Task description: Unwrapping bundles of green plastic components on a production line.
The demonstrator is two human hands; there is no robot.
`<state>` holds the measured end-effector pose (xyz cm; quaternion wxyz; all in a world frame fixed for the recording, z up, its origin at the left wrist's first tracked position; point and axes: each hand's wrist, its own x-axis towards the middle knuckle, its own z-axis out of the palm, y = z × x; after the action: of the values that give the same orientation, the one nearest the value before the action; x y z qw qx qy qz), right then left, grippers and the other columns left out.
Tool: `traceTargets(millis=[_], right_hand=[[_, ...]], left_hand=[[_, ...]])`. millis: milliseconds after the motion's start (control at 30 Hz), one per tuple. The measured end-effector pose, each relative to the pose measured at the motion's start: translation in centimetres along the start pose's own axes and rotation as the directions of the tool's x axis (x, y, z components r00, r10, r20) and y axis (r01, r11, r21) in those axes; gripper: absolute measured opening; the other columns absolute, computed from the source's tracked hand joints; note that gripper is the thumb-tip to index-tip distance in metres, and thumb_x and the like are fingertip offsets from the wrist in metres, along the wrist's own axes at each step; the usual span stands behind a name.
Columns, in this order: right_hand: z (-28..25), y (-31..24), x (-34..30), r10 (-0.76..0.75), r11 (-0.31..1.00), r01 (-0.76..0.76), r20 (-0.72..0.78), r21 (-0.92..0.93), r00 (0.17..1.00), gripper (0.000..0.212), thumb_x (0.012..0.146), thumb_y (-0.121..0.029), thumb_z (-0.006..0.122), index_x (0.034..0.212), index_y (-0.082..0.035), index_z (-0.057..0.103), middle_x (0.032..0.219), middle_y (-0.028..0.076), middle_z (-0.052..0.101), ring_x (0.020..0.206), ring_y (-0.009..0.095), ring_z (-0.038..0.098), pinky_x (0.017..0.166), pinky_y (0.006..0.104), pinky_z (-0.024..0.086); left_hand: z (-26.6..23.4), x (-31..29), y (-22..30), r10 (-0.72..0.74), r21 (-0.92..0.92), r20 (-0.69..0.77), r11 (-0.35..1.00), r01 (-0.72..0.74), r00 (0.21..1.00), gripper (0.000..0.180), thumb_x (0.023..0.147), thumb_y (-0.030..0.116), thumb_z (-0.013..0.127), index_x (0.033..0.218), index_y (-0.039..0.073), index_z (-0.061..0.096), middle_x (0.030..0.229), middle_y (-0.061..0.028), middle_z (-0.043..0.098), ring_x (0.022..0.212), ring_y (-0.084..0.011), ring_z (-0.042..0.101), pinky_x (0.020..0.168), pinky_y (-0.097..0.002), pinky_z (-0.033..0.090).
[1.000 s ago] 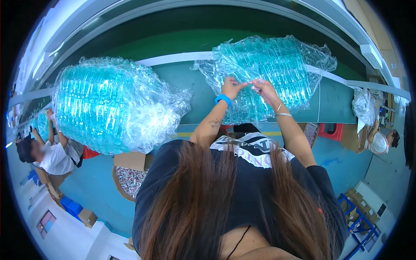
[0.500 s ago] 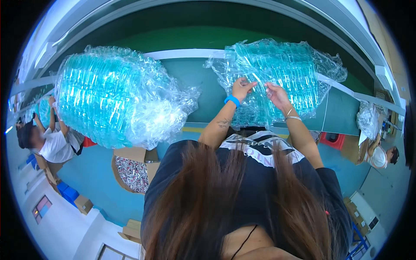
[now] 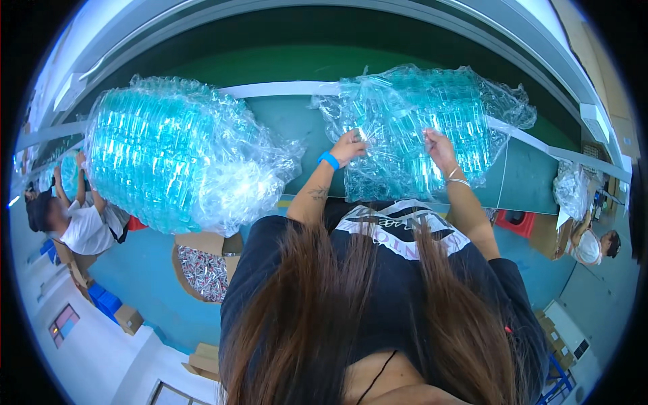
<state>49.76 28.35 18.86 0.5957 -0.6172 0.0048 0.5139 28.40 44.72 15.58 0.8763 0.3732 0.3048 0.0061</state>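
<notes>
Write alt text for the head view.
Bare left hand and right hand are at clear film over a teal bundle on a green table; a second wrapped bundle lies to their left, and a carton of small parts sits lower left.

Bright light, fisheye-bent edges

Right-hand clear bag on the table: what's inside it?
Rows of teal see-through pieces show through the clear bag. Its creases obscure some; any underneath are covered by the upper ones.
</notes>
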Motion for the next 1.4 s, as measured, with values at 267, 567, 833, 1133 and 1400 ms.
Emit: traceTargets(millis=[267, 567, 833, 1133, 1400], right_hand=[[1.9, -1.6, -2.0, 0.022, 0.996, -0.008, 0.155, -0.093, 0.988, 0.018, 0.080, -0.015, 0.049, 0.088, 0.000, 0.054, 0.076, 0.002, 0.054, 0.067, 0.009, 0.048, 0.060, 0.0187, 0.038], [9.0, -0.9, -5.8, -0.214, 0.565, 0.320, 0.240, -0.761, 0.947, 0.033, 0.066, -0.030, 0.065, 0.084, -0.003, 0.056, 0.072, 0.007, 0.058, 0.063, 0.015, 0.054, 0.058, 0.0273, 0.042], [12.6, 1.6, -5.7, -0.248, 0.001, 0.491, 0.475, -0.871, 0.844, 0.044, 0.061, -0.034, 0.066, 0.083, 0.001, 0.049, 0.082, 0.015, 0.052, 0.077, 0.029, 0.051, 0.065, 0.0352, 0.041], [15.3, -1.0, -10.2, -0.424, -0.248, 0.220, 0.310, -0.943, 0.851, 0.053, 0.066, -0.023, 0.062, 0.106, 0.004, 0.040, 0.087, 0.016, 0.050, 0.082, 0.030, 0.049, 0.070, 0.0364, 0.039], [17.3, 4.4, -8.0, -0.314, -0.205, 0.411, 0.457, -0.888, 0.832, 0.030, 0.068, -0.012, 0.058, 0.091, 0.002, 0.044, 0.085, 0.018, 0.048, 0.072, 0.032, 0.050, 0.061, 0.0369, 0.042]], left_hand=[[1.8, -0.8, 1.0, -0.011, -0.045, -0.119, 0.999, 0.006, 0.993, 0.041, 0.069, 0.014, 0.064, 0.099, 0.006, 0.038, 0.076, -0.0016, 0.045, 0.075, -0.0122, 0.049, 0.061, -0.0264, 0.044], [2.2, -1.9, -0.3, 0.090, 0.135, -0.364, 0.990, -0.043, 0.927, 0.048, 0.063, 0.032, 0.069, 0.086, 0.003, 0.037, 0.068, -0.0038, 0.043, 0.056, -0.0115, 0.047, 0.045, -0.0259, 0.044], [1.8, -4.0, -0.5, 0.267, 0.570, -0.346, 0.822, -0.025, 0.900, 0.059, 0.061, 0.027, 0.070, 0.100, -0.003, 0.036, 0.074, -0.0097, 0.048, 0.064, -0.0174, 0.053, 0.053, -0.0279, 0.046], [0.2, -6.8, -2.9, 0.527, 0.862, 0.066, 0.397, -0.314, 0.847, 0.062, 0.062, -0.002, 0.059, 0.117, -0.003, 0.028, 0.103, -0.0183, 0.040, 0.089, -0.0276, 0.048, 0.074, -0.0338, 0.043], [1.4, -7.8, -2.4, 0.859, 0.965, -0.256, 0.202, 0.165, 0.444, 0.072, 0.057, 0.007, 0.066, 0.116, -0.006, 0.027, 0.105, -0.0201, 0.037, 0.092, -0.0300, 0.043, 0.075, -0.0359, 0.039]])
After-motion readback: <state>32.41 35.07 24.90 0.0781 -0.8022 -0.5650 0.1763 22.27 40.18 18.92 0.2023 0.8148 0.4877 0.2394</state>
